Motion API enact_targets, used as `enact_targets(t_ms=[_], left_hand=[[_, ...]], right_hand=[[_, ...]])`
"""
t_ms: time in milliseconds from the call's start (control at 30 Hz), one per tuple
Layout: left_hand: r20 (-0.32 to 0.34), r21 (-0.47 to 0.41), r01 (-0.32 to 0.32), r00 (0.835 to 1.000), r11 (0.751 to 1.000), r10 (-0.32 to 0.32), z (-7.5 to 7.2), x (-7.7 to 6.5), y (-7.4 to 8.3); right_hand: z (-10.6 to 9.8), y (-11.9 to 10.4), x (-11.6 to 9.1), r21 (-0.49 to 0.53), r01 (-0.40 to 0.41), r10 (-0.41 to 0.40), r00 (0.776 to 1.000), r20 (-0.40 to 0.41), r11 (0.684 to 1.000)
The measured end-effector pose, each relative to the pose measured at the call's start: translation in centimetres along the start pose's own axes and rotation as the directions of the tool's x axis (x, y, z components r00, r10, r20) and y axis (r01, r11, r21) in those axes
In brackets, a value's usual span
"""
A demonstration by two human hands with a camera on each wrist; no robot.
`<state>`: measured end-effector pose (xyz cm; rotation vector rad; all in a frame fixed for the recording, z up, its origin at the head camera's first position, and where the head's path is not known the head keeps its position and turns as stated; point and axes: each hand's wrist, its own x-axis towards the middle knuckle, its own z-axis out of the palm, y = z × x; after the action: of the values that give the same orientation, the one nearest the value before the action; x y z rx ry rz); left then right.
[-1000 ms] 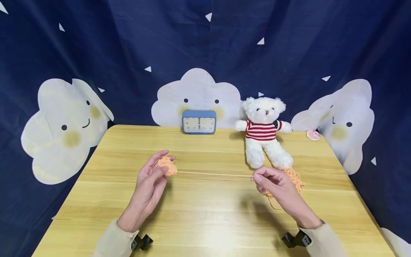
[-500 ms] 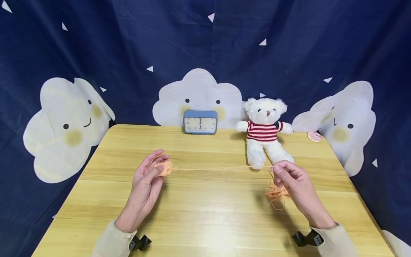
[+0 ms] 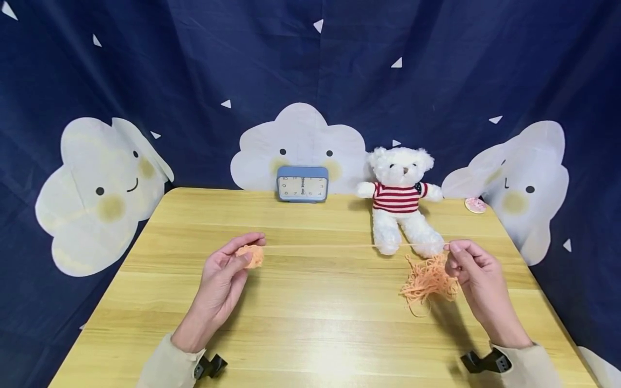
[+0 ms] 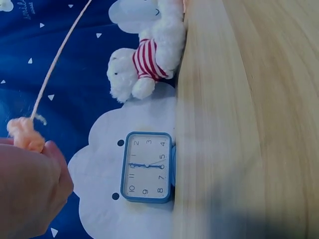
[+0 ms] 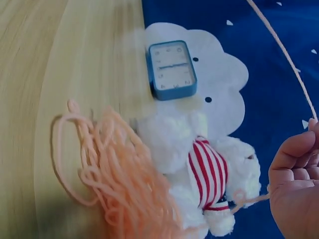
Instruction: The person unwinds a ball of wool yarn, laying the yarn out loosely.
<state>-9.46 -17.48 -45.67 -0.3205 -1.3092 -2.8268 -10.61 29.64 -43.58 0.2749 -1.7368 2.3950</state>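
Observation:
My left hand (image 3: 221, 280) holds a small wound ball of peach yarn (image 3: 250, 256) between thumb and fingers, raised over the table's left half. From that ball a single strand (image 3: 335, 246) runs nearly level across to my right hand (image 3: 477, 285), which pinches it between thumb and index finger, the other fingers curled in. Beyond the right hand the strand leads on toward a loose, tangled heap of peach yarn (image 3: 429, 283) on the table. In the right wrist view the heap (image 5: 124, 179) shows its long loops, and the strand (image 5: 284, 47) slants up from the fingertips.
A white teddy bear (image 3: 397, 199) in a striped sweater sits behind the yarn heap. A blue alarm clock (image 3: 302, 184) stands at the table's back edge, and a pink round piece (image 3: 475, 205) lies at the back right corner. A dark blue curtain (image 3: 194, 59) surrounds the table.
My right hand has moved right, drawing out a longer strand and uncovering the yarn heap. The left hand stays in about the same place, its ball turned slightly.

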Motion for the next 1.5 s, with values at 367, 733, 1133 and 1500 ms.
enact_targets(t_ms=[367,733,1133,1500], left_hand=[[0.084,0.167,0.133,0.985,0.977,-0.149,-0.4,-0.3,-0.2],[0.045,0.098,0.185,0.981,0.978,-0.190,-0.7,-0.1,-0.2],[-0.182,0.066,0.149,0.974,0.987,-0.135,-0.4,-0.1,0.3],[-0.252,-0.007,0.053,0.966,0.999,-0.054,-0.2,0.2,0.5]], right_hand=[[-1.5,-1.0,1.0,0.179,0.104,-0.104,0.995,-0.012,0.978],[-2.8,-1.0,1.1,0.255,0.098,-0.066,0.989,-0.133,0.962],[-5.0,0.3,0.6,0.290,0.053,0.017,0.972,-0.235,0.956],[-8.0,1.3,-0.1,0.005,-0.239,0.234,0.948,-0.217,0.971]])
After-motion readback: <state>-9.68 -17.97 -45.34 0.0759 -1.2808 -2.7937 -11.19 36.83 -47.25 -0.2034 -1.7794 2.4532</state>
